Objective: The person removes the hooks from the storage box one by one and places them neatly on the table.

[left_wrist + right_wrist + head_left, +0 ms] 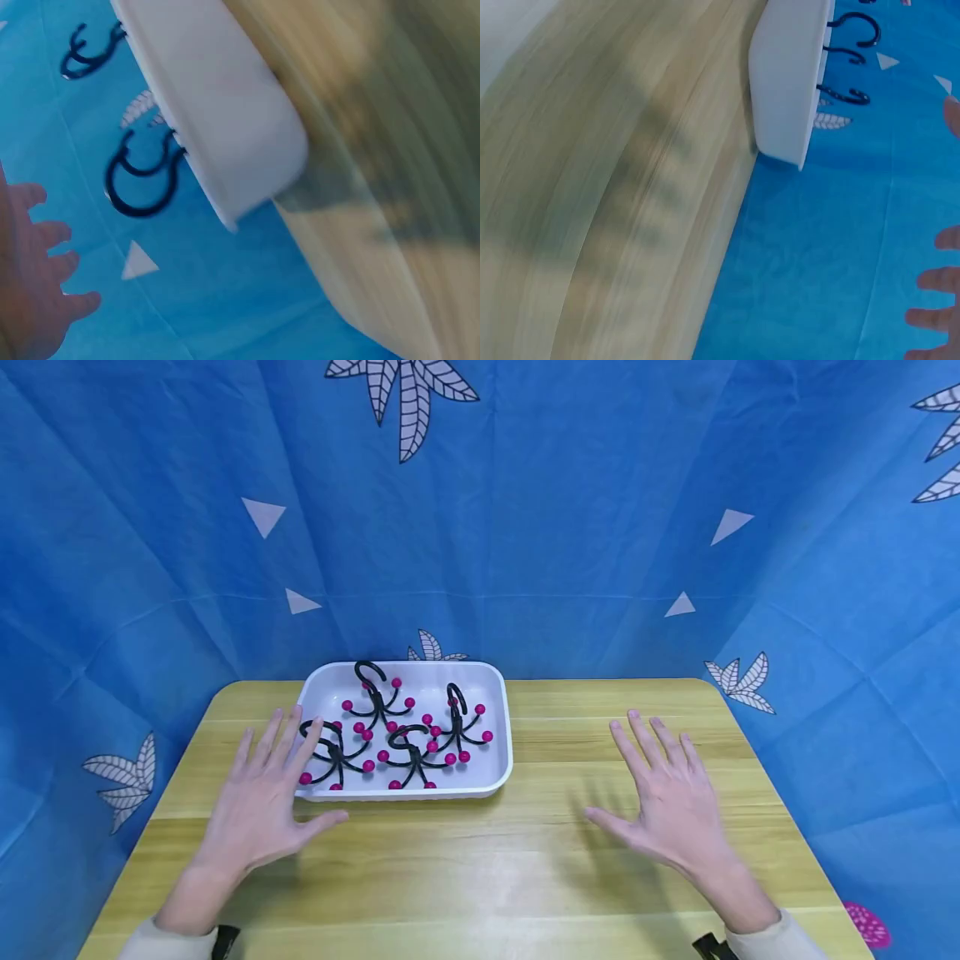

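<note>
A white tray (491, 777) stands at the back of the wooden table, left of the middle. Inside it lie several black wire hooks (415, 758) with curled tops and splayed legs tipped with magenta balls. My left hand (258, 802) is spread with straight fingers over the tray's left front corner, and its fingertips overlap the tray's edge in the head view; it holds nothing. Well to the right of the tray, my right hand (675, 802) is held over the table, fingers spread, also holding nothing. In both wrist views the hook tops stick up past the tray's rim.
The wooden table (525, 868) has rounded back corners. A blue cloth (585, 527) with white leaf and triangle prints hangs behind it and along both sides. Each wrist wears a black strap by a light sleeve (776, 939).
</note>
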### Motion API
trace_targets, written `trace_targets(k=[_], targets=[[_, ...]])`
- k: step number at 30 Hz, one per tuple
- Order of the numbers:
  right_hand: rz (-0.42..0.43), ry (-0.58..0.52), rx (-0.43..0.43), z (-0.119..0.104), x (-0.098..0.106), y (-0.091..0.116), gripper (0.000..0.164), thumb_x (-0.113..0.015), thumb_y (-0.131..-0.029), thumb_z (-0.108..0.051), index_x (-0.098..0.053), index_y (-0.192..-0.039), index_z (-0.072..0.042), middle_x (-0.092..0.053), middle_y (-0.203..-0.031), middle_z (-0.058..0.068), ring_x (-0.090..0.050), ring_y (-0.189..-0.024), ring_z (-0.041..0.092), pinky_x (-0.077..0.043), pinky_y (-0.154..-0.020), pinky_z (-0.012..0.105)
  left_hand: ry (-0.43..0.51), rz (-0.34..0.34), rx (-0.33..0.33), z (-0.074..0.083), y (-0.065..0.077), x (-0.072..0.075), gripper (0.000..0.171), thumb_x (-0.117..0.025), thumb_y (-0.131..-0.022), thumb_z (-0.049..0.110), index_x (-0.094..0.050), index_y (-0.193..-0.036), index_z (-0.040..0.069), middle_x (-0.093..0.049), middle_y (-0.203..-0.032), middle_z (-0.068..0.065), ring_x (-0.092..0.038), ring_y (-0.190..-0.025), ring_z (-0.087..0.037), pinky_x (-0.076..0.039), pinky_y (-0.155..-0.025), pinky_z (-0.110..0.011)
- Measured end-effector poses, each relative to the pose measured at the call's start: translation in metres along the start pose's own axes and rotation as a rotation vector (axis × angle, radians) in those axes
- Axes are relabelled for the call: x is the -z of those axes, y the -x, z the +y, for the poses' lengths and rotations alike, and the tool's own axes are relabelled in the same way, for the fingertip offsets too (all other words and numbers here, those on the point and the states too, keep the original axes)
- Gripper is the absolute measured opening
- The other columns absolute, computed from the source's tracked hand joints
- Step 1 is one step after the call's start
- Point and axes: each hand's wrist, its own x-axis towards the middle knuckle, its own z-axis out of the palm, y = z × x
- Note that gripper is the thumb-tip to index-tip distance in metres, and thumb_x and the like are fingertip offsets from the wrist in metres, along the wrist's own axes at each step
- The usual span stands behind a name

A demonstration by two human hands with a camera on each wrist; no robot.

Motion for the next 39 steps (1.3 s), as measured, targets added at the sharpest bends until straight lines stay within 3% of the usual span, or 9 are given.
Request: trace_targets(k=[4,13,19,24,39], targets=[[0.026,-0.015,0.013,-0.011,-0.008,-0.009,0.108,-0.035,-0.088,-0.094,-0.041,-0.163,-0.016,-0.047,-0.166,0.015,-0.045,-0.149,0.045,-0.036,-0.122,0.066,-0.005,-0.007,0.027,-0.014,0.005,-0.005,0.124,-0.052,-0.081,0.092,-0.017,-0.171,0.014,-0.022,-0.176,-0.023,-0.020,-0.164,-0.045,-0.019,-0.129,-0.070],[0.028,-0.066,0.058,-0.034,-0.026,-0.033,0.105,-0.034,-0.090,-0.092,-0.043,-0.162,-0.016,-0.053,-0.160,0.016,-0.049,-0.147,0.044,-0.039,-0.123,0.063,0.029,-0.027,0.081,-0.042,0.016,-0.022,0.120,-0.061,-0.083,0.082,-0.019,-0.170,0.011,-0.019,-0.176,-0.024,-0.012,-0.166,-0.043,-0.020,-0.128,-0.072],[-0.012,-0.066,0.074,-0.046,-0.038,-0.048,0.100,-0.047,-0.089,-0.086,-0.045,-0.161,-0.016,-0.055,-0.159,0.015,-0.053,-0.144,0.043,-0.043,-0.121,0.061,0.028,-0.043,0.103,-0.053,0.019,-0.036,0.121,-0.059,-0.085,0.082,-0.012,-0.171,0.011,-0.022,-0.174,-0.027,-0.016,-0.165,-0.046,-0.022,-0.127,-0.073],[-0.055,-0.052,0.085,-0.056,-0.049,-0.062,0.098,-0.062,-0.086,-0.078,-0.046,-0.160,-0.016,-0.057,-0.157,0.015,-0.055,-0.144,0.041,-0.046,-0.120,0.058,0.043,-0.064,0.135,-0.058,0.019,-0.045,0.118,-0.059,-0.087,0.081,-0.018,-0.169,0.008,-0.021,-0.174,-0.029,-0.021,-0.162,-0.049,-0.023,-0.126,-0.074],[-0.047,-0.015,0.218,-0.075,-0.075,-0.105,0.086,-0.064,-0.089,-0.072,-0.056,-0.151,-0.012,-0.067,-0.144,0.012,-0.068,-0.128,0.036,-0.058,-0.105,0.052,0.068,-0.177,0.161,-0.069,0.010,-0.061,0.110,-0.057,-0.092,0.075,-0.022,-0.168,0.004,-0.020,-0.173,-0.031,-0.020,-0.161,-0.052,-0.021,-0.126,-0.074]])
